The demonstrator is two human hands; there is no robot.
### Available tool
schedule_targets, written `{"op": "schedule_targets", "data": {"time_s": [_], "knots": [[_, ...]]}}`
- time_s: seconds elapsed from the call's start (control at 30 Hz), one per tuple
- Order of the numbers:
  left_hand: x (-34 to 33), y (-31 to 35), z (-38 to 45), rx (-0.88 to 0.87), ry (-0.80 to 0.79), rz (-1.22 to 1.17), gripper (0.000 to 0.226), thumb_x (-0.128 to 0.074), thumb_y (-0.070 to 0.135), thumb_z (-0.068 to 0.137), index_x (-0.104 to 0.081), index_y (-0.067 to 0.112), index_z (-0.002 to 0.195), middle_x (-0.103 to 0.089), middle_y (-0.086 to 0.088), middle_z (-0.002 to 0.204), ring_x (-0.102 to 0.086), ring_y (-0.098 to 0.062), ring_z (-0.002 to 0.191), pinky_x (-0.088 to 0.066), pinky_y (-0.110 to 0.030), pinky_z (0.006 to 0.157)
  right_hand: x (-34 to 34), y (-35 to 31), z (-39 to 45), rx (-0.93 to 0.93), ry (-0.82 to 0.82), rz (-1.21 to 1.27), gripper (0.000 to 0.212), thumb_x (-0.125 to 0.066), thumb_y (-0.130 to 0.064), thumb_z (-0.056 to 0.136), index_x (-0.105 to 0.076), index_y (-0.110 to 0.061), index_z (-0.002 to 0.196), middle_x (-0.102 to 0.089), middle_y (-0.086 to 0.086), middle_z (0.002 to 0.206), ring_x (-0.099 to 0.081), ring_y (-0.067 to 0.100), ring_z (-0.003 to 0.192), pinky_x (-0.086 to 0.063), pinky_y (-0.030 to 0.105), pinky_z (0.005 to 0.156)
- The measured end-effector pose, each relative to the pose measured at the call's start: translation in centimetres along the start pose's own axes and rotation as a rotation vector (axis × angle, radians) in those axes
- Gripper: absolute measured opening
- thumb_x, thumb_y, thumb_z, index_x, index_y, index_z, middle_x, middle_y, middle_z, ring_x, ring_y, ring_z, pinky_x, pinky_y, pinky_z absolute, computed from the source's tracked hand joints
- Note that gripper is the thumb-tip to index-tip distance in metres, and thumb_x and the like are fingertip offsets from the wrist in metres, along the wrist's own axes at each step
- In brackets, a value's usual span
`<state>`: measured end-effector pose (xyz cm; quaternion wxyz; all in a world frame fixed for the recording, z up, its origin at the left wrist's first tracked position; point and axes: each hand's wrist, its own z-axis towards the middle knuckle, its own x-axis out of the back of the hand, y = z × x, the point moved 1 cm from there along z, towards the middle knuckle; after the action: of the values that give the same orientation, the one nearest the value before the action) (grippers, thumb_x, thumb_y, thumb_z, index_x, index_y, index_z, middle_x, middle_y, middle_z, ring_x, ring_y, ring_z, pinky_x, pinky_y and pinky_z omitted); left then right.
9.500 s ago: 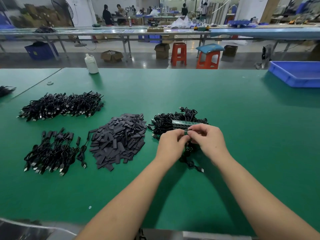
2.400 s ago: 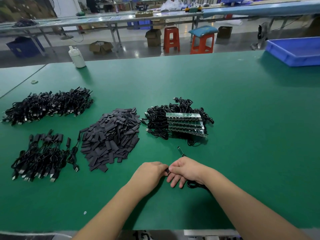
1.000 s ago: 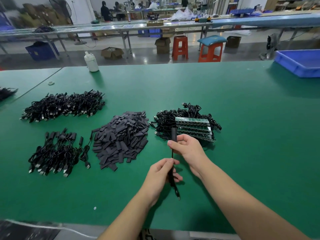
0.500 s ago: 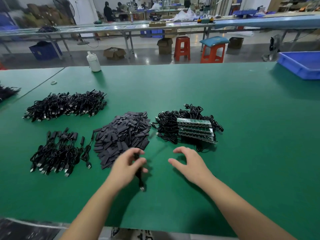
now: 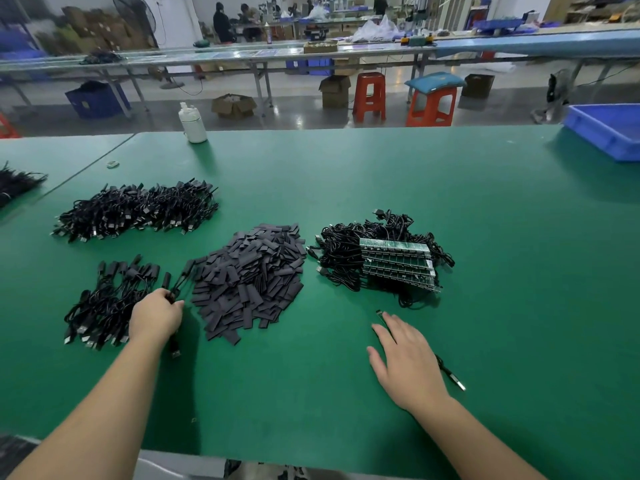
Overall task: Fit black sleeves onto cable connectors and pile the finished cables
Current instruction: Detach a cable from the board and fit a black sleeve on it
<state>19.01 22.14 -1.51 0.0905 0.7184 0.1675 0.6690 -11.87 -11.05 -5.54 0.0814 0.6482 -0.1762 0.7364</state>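
My left hand (image 5: 156, 318) gripped a sleeved cable (image 5: 177, 286) beside the finished pile (image 5: 104, 306); my right hand (image 5: 408, 362) lay flat, fingers relaxed, over another cable (image 5: 452, 375).

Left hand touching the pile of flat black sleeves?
Apart. Head view shows green table between the left hand and the pile of flat black sleeves; it holds a black cable.

A white plastic bottle (image 5: 192, 124) stands at the far edge of the green-covered table (image 5: 381, 174). A blue plastic tray (image 5: 609, 131) sits at the table's far right corner. Beyond, two orange plastic stools (image 5: 370, 95) stand on the grey floor, one topped by a teal cushion (image 5: 434, 81), near open cardboard boxes (image 5: 234, 105) and a blue crate (image 5: 93, 100).
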Motion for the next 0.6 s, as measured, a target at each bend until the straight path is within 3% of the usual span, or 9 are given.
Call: {"op": "schedule_targets", "data": {"time_s": [0.33, 0.5, 0.6], "knots": [[0.7, -1.7, 2.1, 0.098, -0.006, 0.092, 0.04, -0.067, 0.031, 0.092, -0.055, 0.0, 0.113, -0.061, -0.021, 0.1, -0.053, -0.034, 0.081, -0.046, -0.039, 0.064, -0.2, 0.1, 0.1, -0.001, -0.01, -0.016, 0.055, -0.032, -0.049, 0.102, -0.045, -0.021, 0.147, -0.034, 0.004, 0.159, -0.031, 0.021, 0.147, -0.017, 0.036, 0.122], [0.8, -0.8, 0.7, -0.036, 0.05, 0.369, 0.036, -0.066, 0.023, 0.09, -0.053, 0.009, 0.121, -0.052, -0.017, 0.116, -0.05, -0.036, 0.105, -0.049, -0.044, 0.079, -0.1, 0.0, 0.1, 0.001, -0.009, -0.025, 0.055, -0.032, -0.049, 0.102, -0.046, -0.02, 0.146, -0.035, 0.005, 0.159, -0.032, 0.021, 0.146, -0.019, 0.037, 0.121], [0.1, 0.3, -0.4, -0.122, 0.103, 0.326, 0.027, -0.06, 0.013, 0.092, -0.053, 0.01, 0.118, -0.048, -0.012, 0.109, -0.053, -0.03, 0.086, -0.049, -0.041, 0.069, 0.1, -0.2, -0.1, -0.007, -0.015, -0.012, 0.053, -0.034, -0.046, 0.103, -0.045, -0.019, 0.147, -0.033, 0.006, 0.16, -0.033, 0.022, 0.146, -0.021, 0.037, 0.121]]}}
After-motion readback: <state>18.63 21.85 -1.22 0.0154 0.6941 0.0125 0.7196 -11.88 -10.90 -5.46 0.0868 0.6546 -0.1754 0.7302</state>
